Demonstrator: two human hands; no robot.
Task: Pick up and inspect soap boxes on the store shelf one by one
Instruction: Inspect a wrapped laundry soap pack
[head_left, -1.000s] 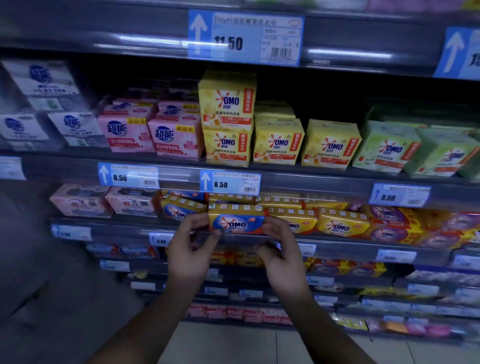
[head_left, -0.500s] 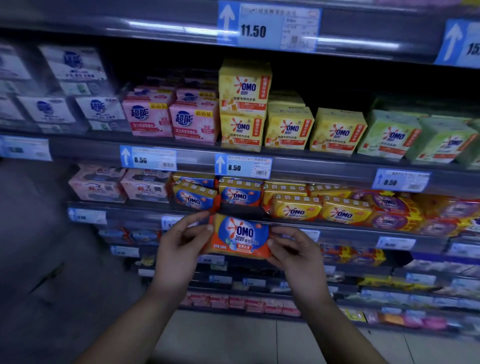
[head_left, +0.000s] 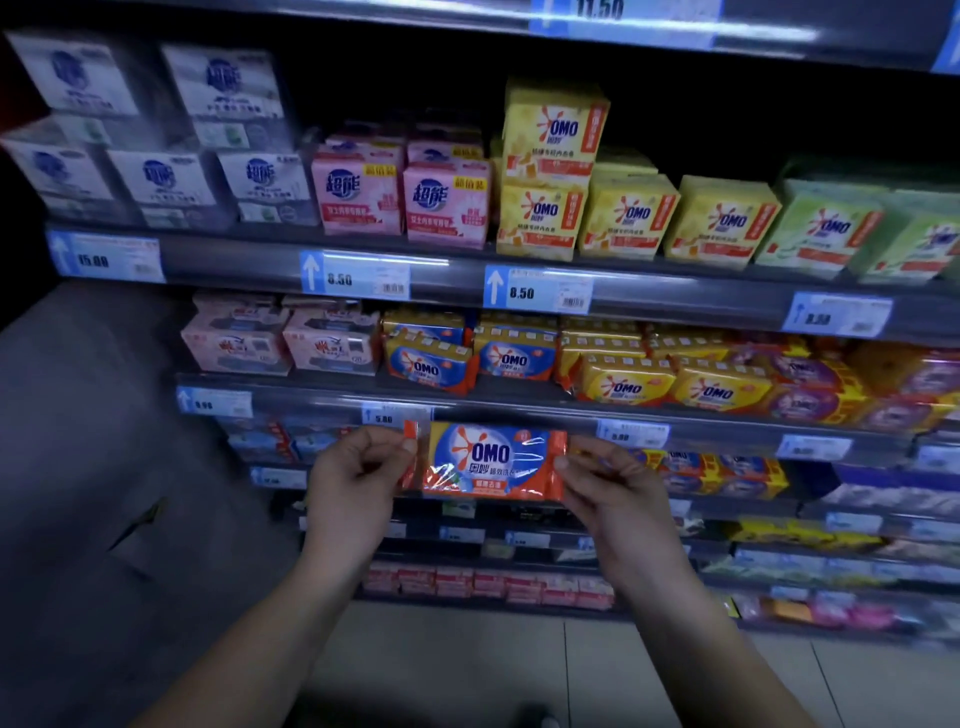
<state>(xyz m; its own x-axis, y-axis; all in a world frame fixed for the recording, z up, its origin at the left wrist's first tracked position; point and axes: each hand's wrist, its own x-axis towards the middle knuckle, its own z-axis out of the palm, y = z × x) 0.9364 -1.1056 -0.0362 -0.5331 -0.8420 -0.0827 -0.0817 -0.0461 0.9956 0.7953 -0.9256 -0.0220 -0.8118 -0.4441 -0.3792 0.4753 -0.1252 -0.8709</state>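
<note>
The left hand (head_left: 353, 478) pinches the orange crimped end flap of an OMO soap pack (head_left: 491, 462) between thumb and forefinger, the other fingers curled. The right hand (head_left: 613, 488) pinches the opposite flap the same way. The pack hangs stretched between both hands, its blue and orange front facing the person, off the shelf and in front of a shelf edge (head_left: 519, 410). Just above on that shelf sit matching blue OMO packs (head_left: 514, 358) beside yellow OMO packs (head_left: 623, 387).
</note>
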